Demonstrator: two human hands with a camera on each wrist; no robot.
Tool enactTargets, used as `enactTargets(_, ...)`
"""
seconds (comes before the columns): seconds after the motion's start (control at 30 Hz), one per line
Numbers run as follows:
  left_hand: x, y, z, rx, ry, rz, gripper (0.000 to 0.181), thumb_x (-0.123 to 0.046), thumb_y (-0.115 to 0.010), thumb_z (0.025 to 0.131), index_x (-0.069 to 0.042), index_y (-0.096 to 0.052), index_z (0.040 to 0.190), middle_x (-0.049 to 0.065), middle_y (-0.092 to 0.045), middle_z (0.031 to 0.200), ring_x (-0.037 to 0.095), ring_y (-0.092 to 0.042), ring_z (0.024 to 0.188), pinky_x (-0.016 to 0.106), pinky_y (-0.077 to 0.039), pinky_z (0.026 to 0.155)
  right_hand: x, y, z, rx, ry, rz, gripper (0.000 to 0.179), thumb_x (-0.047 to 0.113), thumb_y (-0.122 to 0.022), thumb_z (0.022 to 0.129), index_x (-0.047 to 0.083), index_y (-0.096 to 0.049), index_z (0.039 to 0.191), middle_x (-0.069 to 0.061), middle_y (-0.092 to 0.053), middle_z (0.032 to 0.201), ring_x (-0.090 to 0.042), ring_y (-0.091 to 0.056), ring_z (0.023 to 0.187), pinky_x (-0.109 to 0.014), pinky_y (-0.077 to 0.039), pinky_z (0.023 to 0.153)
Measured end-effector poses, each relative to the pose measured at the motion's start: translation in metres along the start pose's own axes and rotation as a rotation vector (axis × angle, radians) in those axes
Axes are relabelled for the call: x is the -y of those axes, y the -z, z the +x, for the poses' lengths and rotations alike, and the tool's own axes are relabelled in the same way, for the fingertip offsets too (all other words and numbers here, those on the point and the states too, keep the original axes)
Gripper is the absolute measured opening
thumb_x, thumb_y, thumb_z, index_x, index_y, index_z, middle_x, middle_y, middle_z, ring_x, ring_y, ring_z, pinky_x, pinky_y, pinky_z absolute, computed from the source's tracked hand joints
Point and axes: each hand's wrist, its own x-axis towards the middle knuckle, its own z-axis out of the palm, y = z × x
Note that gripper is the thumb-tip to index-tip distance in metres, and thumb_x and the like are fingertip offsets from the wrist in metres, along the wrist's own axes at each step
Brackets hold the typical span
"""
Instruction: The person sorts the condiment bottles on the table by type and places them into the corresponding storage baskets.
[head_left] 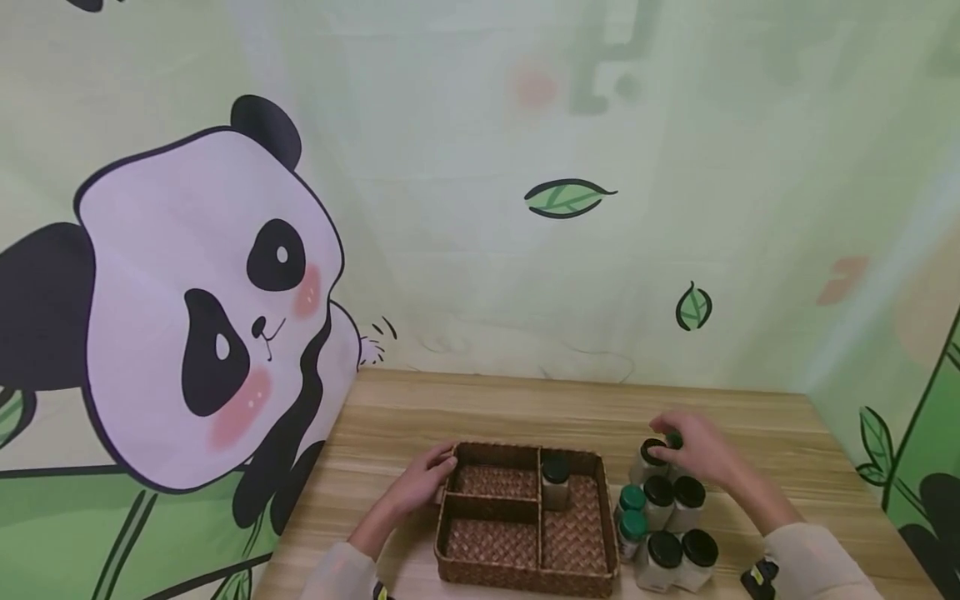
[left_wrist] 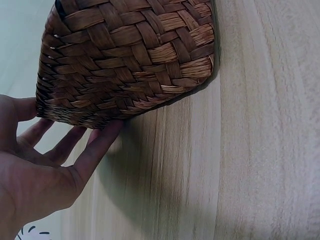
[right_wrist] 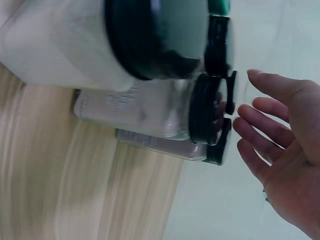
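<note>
A woven brown basket (head_left: pixel 487 575) with three compartments sits on the table. One dark-lided jar (head_left: pixel 555 493) stands at the back of its right compartment. My left hand (head_left: pixel 422 482) rests at the basket's back left corner, its fingers extended against the woven wall (left_wrist: pixel 130 60) in the left wrist view. Over the back jars hovers my right hand (head_left: pixel 693 448), fingers loosely bent and holding nothing. In the right wrist view its fingertips (right_wrist: pixel 245 112) are beside the black lid (right_wrist: pixel 205 110) of a clear jar, with a gap between them.
Several clear jars with black lids (head_left: pixel 664 550) stand grouped right of the basket. Two smaller jars with green lids (head_left: pixel 632 525) stand between them and the basket. The wooden table (head_left: pixel 480 400) meets a panda-printed backdrop (head_left: pixel 450 208) at the back.
</note>
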Motion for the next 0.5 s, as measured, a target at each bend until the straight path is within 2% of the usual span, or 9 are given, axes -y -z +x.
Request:
enactTargets(0.1,-0.002,0.000,0.000,0.006,0.011,-0.020,0.053,-0.022,-0.050,0.114,0.003,-0.040,0.160,0.037,-0.047,0.152,0.055,-0.055,0.131,0.059,-0.060,0.080,-0.004,-0.004,-0.003,0.018,0.002,-0.008,0.040,0.016,-0.082,0.094,-0.008,-0.070,0.123,-0.025,-0.072,0.120,-0.044,-0.069,0.111,-0.058,-0.056,0.092)
enactTargets(0.2,-0.003,0.000,0.000,0.011,0.017,-0.028,0.054,-0.022,-0.051,0.113,0.003,-0.039,0.160,0.037,-0.046,0.153,0.054,-0.055,0.130,0.060,-0.060,0.079,-0.008,-0.008,-0.004,0.029,0.026,-0.047,0.040,0.015,-0.084,0.092,-0.008,-0.071,0.122,-0.023,-0.073,0.117,-0.043,-0.069,0.108,-0.057,-0.057,0.090)
enactTargets(0.4,0.001,0.000,0.002,-0.021,0.002,0.032,0.053,-0.021,-0.052,0.113,0.003,-0.042,0.159,0.034,-0.051,0.151,0.050,-0.058,0.128,0.060,-0.054,0.096,-0.011,-0.011,-0.003,0.051,0.092,-0.153,0.040,0.011,-0.087,0.088,-0.006,-0.071,0.121,-0.018,-0.073,0.114,-0.040,-0.069,0.105,-0.057,-0.056,0.089)
enactTargets(0.5,0.003,0.000,0.003,-0.022,0.000,0.036,0.053,-0.022,-0.052,0.113,0.003,-0.042,0.159,0.033,-0.052,0.151,0.048,-0.058,0.128,0.058,-0.053,0.099,-0.010,-0.012,-0.002,0.068,0.104,-0.187,0.043,0.011,-0.087,0.087,-0.006,-0.070,0.123,-0.020,-0.073,0.117,-0.042,-0.068,0.108,-0.058,-0.056,0.091)
